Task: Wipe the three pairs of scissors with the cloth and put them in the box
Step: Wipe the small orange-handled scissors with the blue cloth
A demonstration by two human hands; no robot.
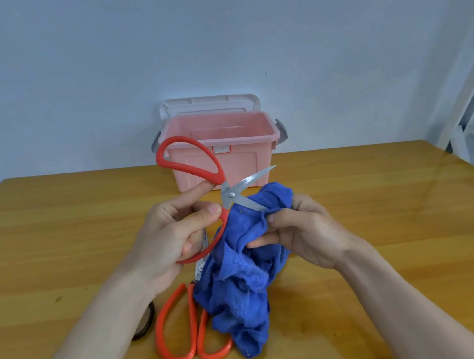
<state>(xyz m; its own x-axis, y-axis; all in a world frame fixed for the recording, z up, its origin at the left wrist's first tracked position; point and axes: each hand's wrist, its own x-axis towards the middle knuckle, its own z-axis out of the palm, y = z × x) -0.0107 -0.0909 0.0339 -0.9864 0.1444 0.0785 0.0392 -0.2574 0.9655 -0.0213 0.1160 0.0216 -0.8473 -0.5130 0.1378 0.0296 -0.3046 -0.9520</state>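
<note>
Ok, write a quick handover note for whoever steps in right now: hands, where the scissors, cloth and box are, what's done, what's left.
Left hand grips the red scissors by the lower handle, blades open.
Right hand holds the blue cloth, bunched around the lower blade.
Orange scissors lie on the wooden table, partly under the cloth. A dark loop by the left forearm may be the third pair; unclear.
Pink box stands open at the back; no scissors visible inside.
Done: wiping of the first pair under way.
Left: finish it, wipe the others, box all three.

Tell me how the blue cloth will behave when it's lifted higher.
The blue cloth will probably sag: it hangs in loose folds from the right hand. It looks light, held by fingertips alone. Its tail may drag over the orange scissors.
</note>
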